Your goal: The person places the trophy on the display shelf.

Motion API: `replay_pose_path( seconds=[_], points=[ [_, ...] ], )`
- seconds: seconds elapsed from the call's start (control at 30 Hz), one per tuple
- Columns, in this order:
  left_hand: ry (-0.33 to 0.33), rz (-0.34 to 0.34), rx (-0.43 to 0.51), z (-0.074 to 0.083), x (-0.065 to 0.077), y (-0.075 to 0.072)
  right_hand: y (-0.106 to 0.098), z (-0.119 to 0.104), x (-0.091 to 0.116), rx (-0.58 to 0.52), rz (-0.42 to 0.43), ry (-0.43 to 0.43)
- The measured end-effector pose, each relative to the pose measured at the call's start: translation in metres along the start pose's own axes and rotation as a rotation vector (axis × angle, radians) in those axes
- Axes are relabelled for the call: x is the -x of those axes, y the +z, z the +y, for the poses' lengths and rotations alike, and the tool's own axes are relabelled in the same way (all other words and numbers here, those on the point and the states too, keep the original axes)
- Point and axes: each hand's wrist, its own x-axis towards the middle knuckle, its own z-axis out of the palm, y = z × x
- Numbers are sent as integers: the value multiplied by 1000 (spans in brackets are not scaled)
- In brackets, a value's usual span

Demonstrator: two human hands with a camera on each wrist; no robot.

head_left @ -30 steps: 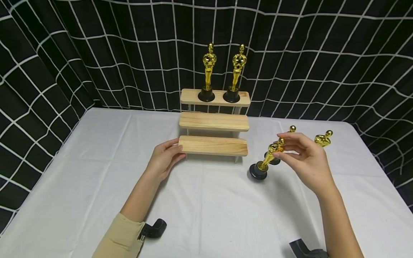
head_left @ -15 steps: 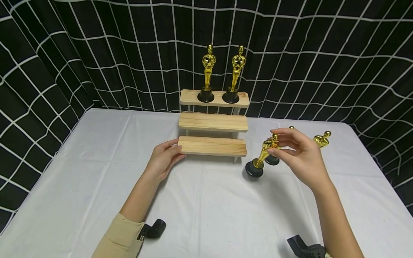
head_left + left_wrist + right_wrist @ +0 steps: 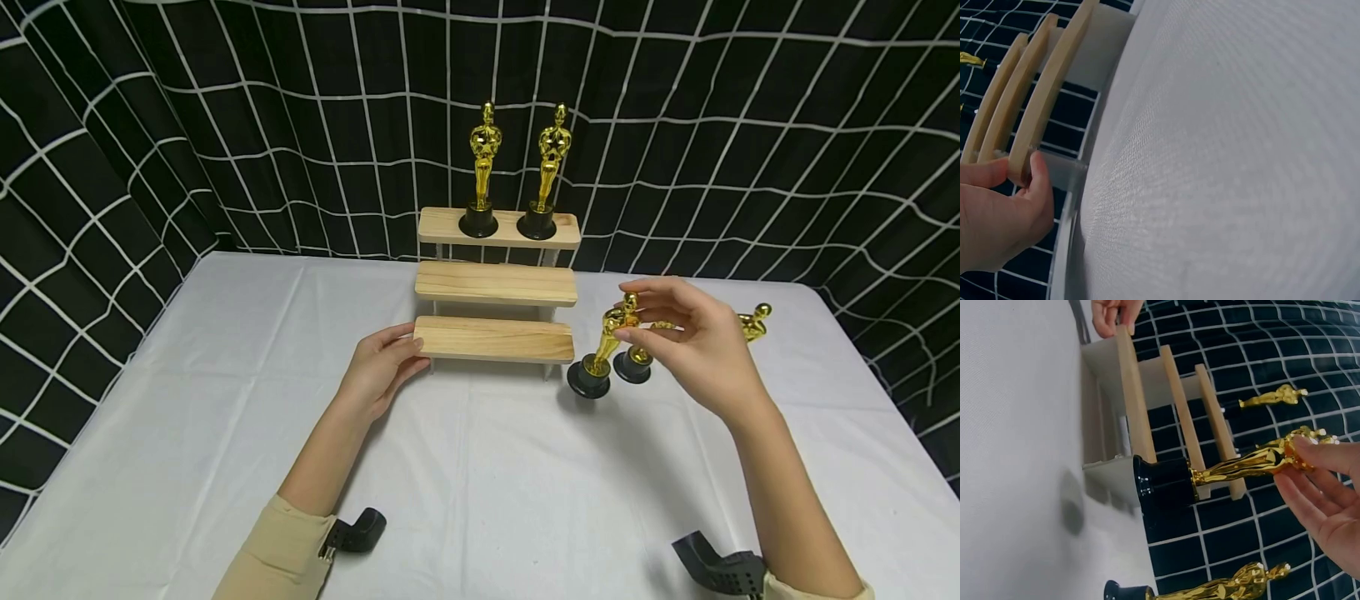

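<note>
"What's happening closest to us?"
"The left hand (image 3: 382, 367) is gripping the left end of the lowest shelf (image 3: 493, 339). The right hand (image 3: 693, 354) is pinching a tilted gold statuette (image 3: 602, 357) by its upper body, and its base is hanging over the white counter (image 3: 480, 492), near that shelf's right end."
"And beyond?"
"A second statuette (image 3: 634, 367) is standing on the counter; a third statuette (image 3: 755, 322) is showing partly behind the right hand."
"Farther?"
"A fourth statuette (image 3: 483, 167) and fifth statuette (image 3: 552, 167) are standing upright on the top shelf (image 3: 440, 225), before a black gridded curtain (image 3: 300, 167)."
</note>
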Motion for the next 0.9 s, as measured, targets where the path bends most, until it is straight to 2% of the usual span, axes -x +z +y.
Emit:
replay_pose_path(
  seconds=[0.43, 0.9],
  points=[
    [-42, 18, 67, 3, 1, 2, -3, -19, -15, 11, -39, -43],
    [-56, 26, 81, 3, -1, 1, -2, -38, -33, 31, -60, -27]
  ],
)
